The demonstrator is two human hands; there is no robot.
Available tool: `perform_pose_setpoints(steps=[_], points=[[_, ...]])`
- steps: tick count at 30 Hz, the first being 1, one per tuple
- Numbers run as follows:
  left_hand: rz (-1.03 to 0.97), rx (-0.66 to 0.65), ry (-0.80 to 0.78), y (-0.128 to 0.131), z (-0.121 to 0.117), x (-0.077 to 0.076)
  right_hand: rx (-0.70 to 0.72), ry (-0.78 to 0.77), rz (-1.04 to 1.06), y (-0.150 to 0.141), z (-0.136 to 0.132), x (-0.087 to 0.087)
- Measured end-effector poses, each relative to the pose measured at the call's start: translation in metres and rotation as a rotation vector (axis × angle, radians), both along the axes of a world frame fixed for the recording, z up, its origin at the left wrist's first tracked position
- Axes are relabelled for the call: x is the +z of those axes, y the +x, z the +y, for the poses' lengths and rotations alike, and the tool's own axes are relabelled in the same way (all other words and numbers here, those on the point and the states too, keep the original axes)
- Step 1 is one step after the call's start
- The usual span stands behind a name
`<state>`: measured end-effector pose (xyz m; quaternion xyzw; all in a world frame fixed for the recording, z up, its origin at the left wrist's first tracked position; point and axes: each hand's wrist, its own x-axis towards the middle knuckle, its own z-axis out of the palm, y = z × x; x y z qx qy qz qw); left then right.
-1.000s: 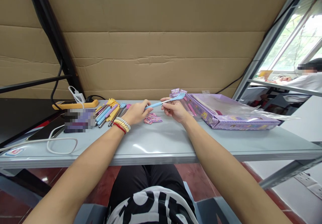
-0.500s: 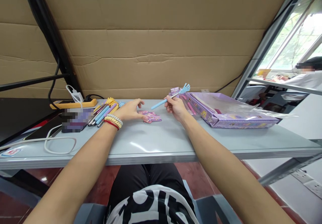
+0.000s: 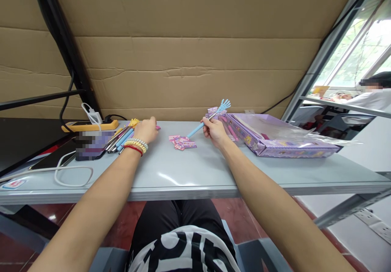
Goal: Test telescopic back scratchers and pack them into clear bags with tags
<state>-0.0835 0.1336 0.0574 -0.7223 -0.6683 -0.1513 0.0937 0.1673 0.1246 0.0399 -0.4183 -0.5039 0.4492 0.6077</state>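
Observation:
In my right hand (image 3: pixel 215 130), fingers pinch a light blue back scratcher (image 3: pixel 195 130) by its handle, its small hand-shaped head (image 3: pixel 225 105) tilted up and away to the right. The handle's lower end is at a small pile of pink and purple printed labels (image 3: pixel 182 142) on the desk. My left hand (image 3: pixel 146 130) is closed, with a small pink label (image 3: pixel 158 128) sticking out beyond its fingertips. Just left of that hand lies a bunch of back scratchers (image 3: pixel 119 138) with blue, yellow and purple handles, partly hidden by the hand.
A purple box (image 3: pixel 290 148) with clear plastic stands on the right of the grey desk (image 3: pixel 189 174). Pink back scratchers (image 3: pixel 231 130) lie beside it. At left are a phone (image 3: pixel 94 145), a yellow power strip (image 3: pixel 88 126) and a white cable (image 3: pixel 73 185). Another person sits far right.
My left hand has moved left from the label pile towards the bunch and closed, a pink label now showing at its fingers. The back scratcher in my right hand has tilted more steeply.

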Motion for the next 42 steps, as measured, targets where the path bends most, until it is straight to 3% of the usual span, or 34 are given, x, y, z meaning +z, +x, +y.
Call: perform_pose_setpoints(steps=[3,9,15,21,28,33,38,42], points=[[-0.101,0.099,0.086,0.001,-0.004,0.004,-0.005,0.012,-0.029,0.0,0.001,-0.001],[-0.07,-0.022,0.208,0.011,-0.003,-0.004,-0.022,0.039,-0.072,0.0,0.0,-0.002],[-0.111,-0.067,0.077,0.013,-0.001,-0.003,-0.041,0.078,-0.133,0.0,-0.001,-0.002],[-0.098,-0.13,-0.286,0.012,0.007,-0.01,-0.053,0.107,-0.198,-0.002,-0.002,-0.002],[-0.185,-0.186,-0.054,0.014,0.009,-0.015,-0.059,0.114,-0.227,-0.003,-0.003,-0.002],[-0.337,-0.108,0.046,0.012,0.014,-0.013,-0.064,0.123,-0.211,-0.002,-0.003,-0.001],[-0.348,-0.103,-0.03,0.011,0.018,-0.017,-0.073,0.138,-0.208,-0.003,-0.003,0.0],[-0.153,-0.118,-0.182,0.021,0.026,-0.023,-0.084,0.145,-0.229,-0.003,-0.003,0.0]])
